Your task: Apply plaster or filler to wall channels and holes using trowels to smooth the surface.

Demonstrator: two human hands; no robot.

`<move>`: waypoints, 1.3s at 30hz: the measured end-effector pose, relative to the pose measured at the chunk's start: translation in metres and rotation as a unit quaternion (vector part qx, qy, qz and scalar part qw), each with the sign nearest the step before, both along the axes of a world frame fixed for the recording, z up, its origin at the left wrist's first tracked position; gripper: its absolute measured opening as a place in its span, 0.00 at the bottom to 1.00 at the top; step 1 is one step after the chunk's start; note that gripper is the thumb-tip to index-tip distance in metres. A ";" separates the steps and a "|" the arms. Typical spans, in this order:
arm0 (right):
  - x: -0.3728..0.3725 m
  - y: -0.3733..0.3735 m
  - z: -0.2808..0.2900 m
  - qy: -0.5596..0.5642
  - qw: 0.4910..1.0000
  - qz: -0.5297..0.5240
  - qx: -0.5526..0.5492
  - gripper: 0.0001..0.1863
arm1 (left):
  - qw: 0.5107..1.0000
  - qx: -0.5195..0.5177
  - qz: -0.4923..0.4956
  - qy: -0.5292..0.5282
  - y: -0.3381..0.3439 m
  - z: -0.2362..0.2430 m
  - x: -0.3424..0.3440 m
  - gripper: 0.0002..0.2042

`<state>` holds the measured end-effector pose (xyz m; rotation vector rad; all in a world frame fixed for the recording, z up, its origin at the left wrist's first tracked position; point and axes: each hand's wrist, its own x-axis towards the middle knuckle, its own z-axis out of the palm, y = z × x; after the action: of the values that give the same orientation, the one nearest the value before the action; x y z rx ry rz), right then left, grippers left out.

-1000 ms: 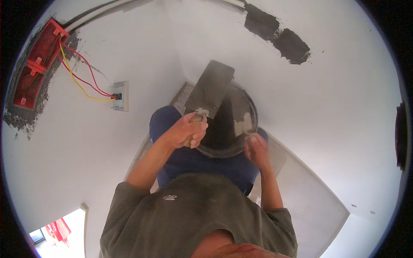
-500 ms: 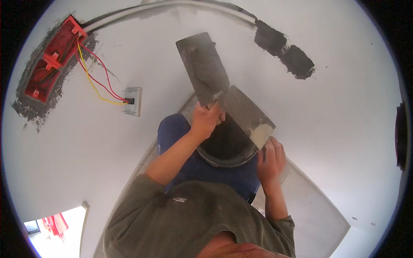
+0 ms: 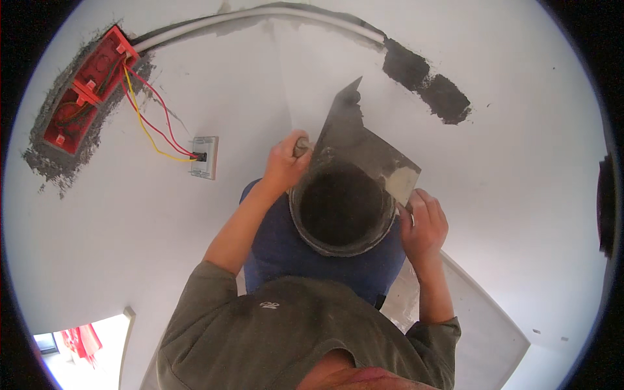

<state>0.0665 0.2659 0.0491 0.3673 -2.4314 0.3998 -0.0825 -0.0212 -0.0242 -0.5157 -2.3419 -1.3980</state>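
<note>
My left hand (image 3: 286,164) is closed round the handle of a plastering trowel (image 3: 338,127). Its dark blade stands tilted above the far rim of a bucket (image 3: 323,249), with a lump of grey mortar near its upper end. From the right, my right hand (image 3: 426,224) grips a wide scraper (image 3: 387,156), its blade slanting up and left over the bucket. A pale patch marks the scraper's corner by my fingers. The two blades meet or overlap beyond the bucket; whether they touch I cannot tell. Dark material shows inside the bucket, which is between my knees.
Red double socket boxes (image 3: 91,88) sit in rough mortar at the upper left wall. Red and yellow wires (image 3: 153,120) run from them to a white wall plate (image 3: 205,157). A white conduit (image 3: 260,12) arches along the top towards dark mortar patches (image 3: 429,81).
My left hand has moved left and slightly up, and the trowel blade has turned from face-on to steeply tilted. My right hand and the scraper have shifted a little to the right.
</note>
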 end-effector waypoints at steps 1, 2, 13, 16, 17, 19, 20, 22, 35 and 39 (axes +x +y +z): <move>-0.001 0.000 0.001 0.008 1.000 -0.002 0.006 0.20 | 1.000 -0.022 0.002 -0.008 -0.004 -0.002 0.000 0.13; -0.001 0.001 0.002 0.010 1.000 -0.003 0.011 0.20 | 0.999 -0.040 0.002 -0.007 -0.008 -0.004 -0.001 0.13; -0.023 0.002 0.032 0.035 0.999 0.004 -0.025 0.18 | 0.972 0.071 -0.101 -0.200 -0.016 -0.006 0.041 0.10; -0.035 -0.005 0.043 0.054 0.998 0.013 -0.029 0.17 | 0.831 0.324 -0.230 -0.390 -0.014 0.001 0.047 0.11; -0.039 -0.007 0.047 0.055 0.998 0.018 -0.031 0.17 | 0.764 0.434 -0.285 -0.383 -0.010 0.003 0.048 0.11; -0.048 -0.014 0.054 0.055 0.998 0.030 -0.033 0.18 | 0.724 0.522 -0.303 -0.334 -0.003 0.009 0.050 0.13; -0.051 -0.018 0.058 0.054 0.997 0.037 -0.030 0.18 | 0.762 0.508 -0.268 -0.301 0.002 0.012 0.051 0.14; -0.059 -0.025 0.067 0.059 0.997 0.054 -0.023 0.18 | 0.815 0.487 -0.209 -0.235 0.012 0.022 0.046 0.16; -0.112 -0.079 0.140 0.042 0.981 0.187 0.039 0.16 | 0.947 0.296 0.095 0.075 0.011 0.086 -0.082 0.16; -0.130 -0.096 0.162 0.027 0.975 0.211 0.063 0.15 | 0.942 0.258 0.165 0.136 -0.005 0.098 -0.099 0.17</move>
<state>-0.0639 0.1697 0.2107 0.9458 -2.3230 0.4090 -0.1820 -0.0263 0.0740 -0.1395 -1.6572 -1.5745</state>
